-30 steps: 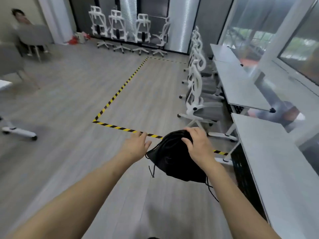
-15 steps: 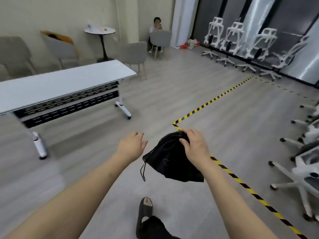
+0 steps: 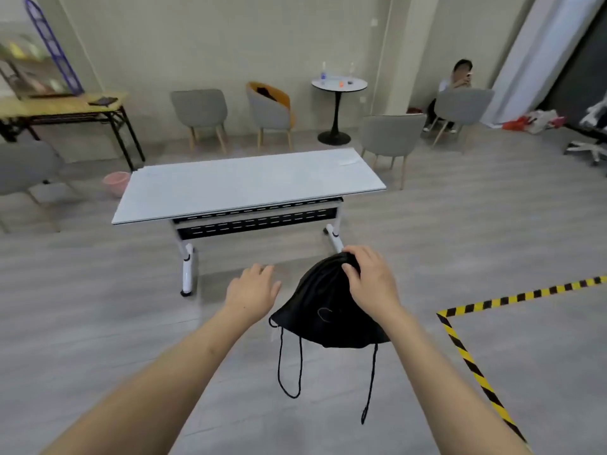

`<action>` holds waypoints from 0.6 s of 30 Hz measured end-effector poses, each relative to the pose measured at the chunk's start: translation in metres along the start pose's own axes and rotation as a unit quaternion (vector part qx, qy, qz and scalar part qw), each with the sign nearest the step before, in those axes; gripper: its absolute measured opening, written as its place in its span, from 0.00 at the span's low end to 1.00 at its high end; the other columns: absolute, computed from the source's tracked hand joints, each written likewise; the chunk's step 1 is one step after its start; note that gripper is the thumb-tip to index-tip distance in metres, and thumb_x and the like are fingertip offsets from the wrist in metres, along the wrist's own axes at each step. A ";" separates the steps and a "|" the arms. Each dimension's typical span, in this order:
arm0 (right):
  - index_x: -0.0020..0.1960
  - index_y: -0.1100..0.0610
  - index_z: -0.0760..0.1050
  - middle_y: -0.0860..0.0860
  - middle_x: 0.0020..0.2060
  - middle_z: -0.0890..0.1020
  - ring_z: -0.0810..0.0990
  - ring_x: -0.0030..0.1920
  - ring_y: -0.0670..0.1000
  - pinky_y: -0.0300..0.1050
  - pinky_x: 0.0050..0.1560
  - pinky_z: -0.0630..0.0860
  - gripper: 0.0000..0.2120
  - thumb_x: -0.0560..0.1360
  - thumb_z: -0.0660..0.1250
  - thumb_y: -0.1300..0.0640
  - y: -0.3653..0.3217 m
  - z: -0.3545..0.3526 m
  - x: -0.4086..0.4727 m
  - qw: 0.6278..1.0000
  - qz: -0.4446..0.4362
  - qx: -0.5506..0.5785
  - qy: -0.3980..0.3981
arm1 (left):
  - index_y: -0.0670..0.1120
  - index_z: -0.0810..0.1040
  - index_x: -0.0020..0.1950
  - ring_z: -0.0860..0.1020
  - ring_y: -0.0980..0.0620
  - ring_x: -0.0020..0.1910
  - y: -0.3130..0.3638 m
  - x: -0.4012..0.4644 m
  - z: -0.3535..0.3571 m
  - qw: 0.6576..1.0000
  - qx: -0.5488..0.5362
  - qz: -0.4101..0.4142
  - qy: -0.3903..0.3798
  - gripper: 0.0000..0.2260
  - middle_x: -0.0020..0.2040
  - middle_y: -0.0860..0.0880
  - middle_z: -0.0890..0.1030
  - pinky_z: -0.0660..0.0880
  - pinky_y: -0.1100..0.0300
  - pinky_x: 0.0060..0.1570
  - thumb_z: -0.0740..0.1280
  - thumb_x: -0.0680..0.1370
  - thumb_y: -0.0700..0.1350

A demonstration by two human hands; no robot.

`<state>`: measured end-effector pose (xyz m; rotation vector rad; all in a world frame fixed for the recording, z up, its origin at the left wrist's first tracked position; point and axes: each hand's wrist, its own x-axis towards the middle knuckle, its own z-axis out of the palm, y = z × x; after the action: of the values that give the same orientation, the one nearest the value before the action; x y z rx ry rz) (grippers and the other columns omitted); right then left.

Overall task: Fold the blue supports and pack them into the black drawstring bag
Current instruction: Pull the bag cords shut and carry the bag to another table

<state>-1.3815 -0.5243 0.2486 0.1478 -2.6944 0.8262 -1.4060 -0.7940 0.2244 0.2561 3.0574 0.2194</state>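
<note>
The black drawstring bag (image 3: 328, 310) is held in the right hand (image 3: 371, 284), whose grip is curled round the gathered fabric at the bag's far, upper end. The bag hangs in the air in front of the person, above the floor, and rests on nothing. Two loops of black cord (image 3: 289, 366) dangle from its near edge, apart from the floor as far as can be told. The left hand (image 3: 251, 290) is held just left of the bag, its fingers relaxed and spread, and nothing is held in it; a small gap is seen between it and the fabric.

Beyond the hands, a white counter (image 3: 249, 185) on castors is now faced squarely, where half a second ago it lay off to the left and a second ago a row of white office chairs was in view. The turn has been made with the bag carried in the same right-hand grip throughout. The bag looks limp and fairly flat, so it is judged that nothing bulky has been packed yet.

No blue supports can be made out near the hands or on the counter. A tall blue frame-like object (image 3: 52, 47) stands at the far left, but what it is cannot be told. A seated person (image 3: 460, 83) is at the far right.
</note>
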 end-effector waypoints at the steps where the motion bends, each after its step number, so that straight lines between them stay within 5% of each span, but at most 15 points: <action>1: 0.66 0.52 0.76 0.48 0.60 0.79 0.75 0.61 0.55 0.51 0.60 0.73 0.14 0.81 0.66 0.55 0.000 0.004 0.025 1.000 -0.011 0.006 -0.007 | 0.49 0.68 0.72 0.73 0.43 0.65 -0.004 0.017 -0.005 1.000 -0.001 -0.008 0.003 0.20 0.67 0.46 0.73 0.74 0.47 0.55 0.54 0.84 0.57; 18: 0.66 0.52 0.75 0.47 0.61 0.79 0.74 0.61 0.52 0.48 0.61 0.73 0.13 0.83 0.64 0.55 -0.001 0.073 0.431 0.993 -0.102 0.062 0.025 | 0.49 0.67 0.74 0.73 0.43 0.63 -0.085 0.350 -0.063 0.994 0.000 -0.080 0.070 0.22 0.69 0.45 0.72 0.75 0.48 0.52 0.55 0.83 0.57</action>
<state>-1.8079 -0.5686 0.3337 0.4178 -2.5296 0.9202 -1.7692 -0.8263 0.2550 -0.0064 3.1951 0.2371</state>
